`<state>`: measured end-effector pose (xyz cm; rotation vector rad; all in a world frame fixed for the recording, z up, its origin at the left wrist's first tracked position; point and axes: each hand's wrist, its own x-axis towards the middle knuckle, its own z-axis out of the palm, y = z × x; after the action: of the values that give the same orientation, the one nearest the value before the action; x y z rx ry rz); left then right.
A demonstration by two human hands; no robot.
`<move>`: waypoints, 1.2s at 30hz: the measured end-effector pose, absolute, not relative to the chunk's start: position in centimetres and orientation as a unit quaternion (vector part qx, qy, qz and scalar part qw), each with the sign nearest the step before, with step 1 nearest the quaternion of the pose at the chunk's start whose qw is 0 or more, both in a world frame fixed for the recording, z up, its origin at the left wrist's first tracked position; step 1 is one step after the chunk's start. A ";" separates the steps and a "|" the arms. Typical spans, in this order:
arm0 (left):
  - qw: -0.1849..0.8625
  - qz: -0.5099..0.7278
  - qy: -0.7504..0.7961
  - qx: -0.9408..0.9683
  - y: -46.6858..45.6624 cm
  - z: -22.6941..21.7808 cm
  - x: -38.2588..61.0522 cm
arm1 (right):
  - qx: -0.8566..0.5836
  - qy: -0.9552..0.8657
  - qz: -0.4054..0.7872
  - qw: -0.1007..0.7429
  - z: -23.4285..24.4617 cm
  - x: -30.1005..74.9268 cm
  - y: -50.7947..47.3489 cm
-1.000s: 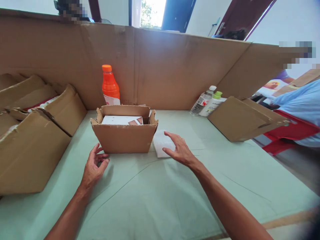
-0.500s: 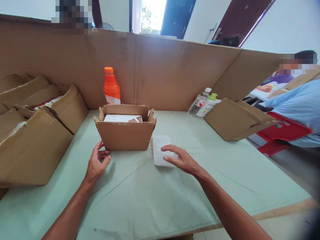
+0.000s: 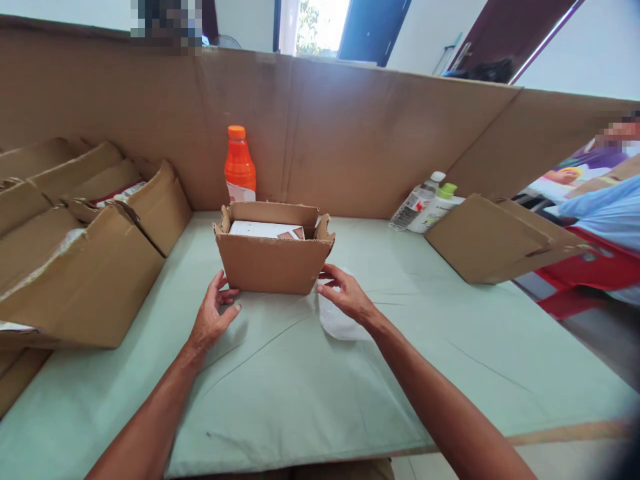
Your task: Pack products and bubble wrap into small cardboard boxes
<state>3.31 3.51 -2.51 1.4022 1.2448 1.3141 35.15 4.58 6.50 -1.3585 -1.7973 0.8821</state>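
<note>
A small open cardboard box (image 3: 273, 267) stands on the green-covered table in front of me. Inside it lies a white box (image 3: 265, 230) with a brown pattern at one corner. My left hand (image 3: 216, 312) is at the box's lower left corner, fingers apart and holding nothing. At the lower right corner is my right hand (image 3: 345, 291), its thumb and fingers spread; whether its fingertips touch the cardboard I cannot tell. Partly hidden under that hand, a translucent white foam or bubble-wrap piece (image 3: 340, 327) lies on the table.
Larger cardboard boxes (image 3: 75, 280) crowd the left side. An orange bottle (image 3: 241, 163) stands behind the small box. Toward the right are a clear bottle (image 3: 417, 203), a white bottle with a green cap (image 3: 440, 207) and a tilted cardboard box (image 3: 490, 240). A cardboard wall (image 3: 375, 133) closes the back.
My right hand has moved left, from above the white foam or bubble-wrap piece to the box's right side. My left hand stays by the left corner. The whole view has shifted slightly.
</note>
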 end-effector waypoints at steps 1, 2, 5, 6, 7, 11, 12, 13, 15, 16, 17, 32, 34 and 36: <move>0.410 0.519 0.500 0.559 3.4 -2.4 3.4 | -0.524 -0.703 0.340 0.340 7.0 35.7 4.3; 0.404 0.518 0.506 0.559 3.3 -2.3 3.5 | -0.522 -0.711 0.342 0.323 7.4 36.3 4.0; 0.374 0.522 0.526 0.557 3.0 -1.8 3.7 | -0.512 -0.741 0.351 0.257 8.6 38.6 1.8; 0.363 0.524 0.533 0.556 2.9 -1.6 3.7 | -0.509 -0.752 0.346 0.234 8.6 39.3 0.8; 0.352 0.525 0.542 0.554 2.8 -1.5 3.7 | -0.508 -0.766 0.331 0.212 8.5 40.0 -0.4; 0.284 0.520 0.592 0.546 2.7 -0.9 3.4 | -0.507 -0.826 0.196 0.147 5.5 41.5 -4.7; 0.252 0.518 0.601 0.554 2.6 -0.7 3.4 | -0.511 -0.833 0.153 0.144 4.3 41.5 -5.4; 0.214 0.519 0.604 0.566 2.5 -0.5 3.5 | -0.518 -0.834 0.115 0.149 3.2 41.4 -5.8; 0.133 0.524 0.600 0.590 1.9 0.3 3.9 | -0.532 -0.825 0.062 0.179 1.5 41.0 -6.1; 0.102 0.525 0.591 0.603 1.3 0.8 4.3 | -0.538 -0.818 0.052 0.197 1.0 40.8 -6.2; 0.084 0.521 0.579 0.622 0.5 1.4 4.8 | -0.540 -0.813 0.053 0.213 0.9 40.7 -6.2; 0.357 0.211 0.487 0.769 -8.5 1.7 17.2 | -0.528 -0.754 0.273 0.282 2.1 39.3 -10.8; 0.347 0.181 0.513 0.764 -7.9 1.8 17.6 | -0.545 -0.753 0.135 0.344 2.2 39.7 -11.7; 0.338 0.160 0.525 0.765 -7.5 2.0 17.8 | -0.532 -0.755 0.021 0.382 2.6 39.9 -12.9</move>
<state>17.75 -7.54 1.99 1.9925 1.3689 0.4167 39.86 -12.95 2.61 -1.3569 -1.9264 0.0523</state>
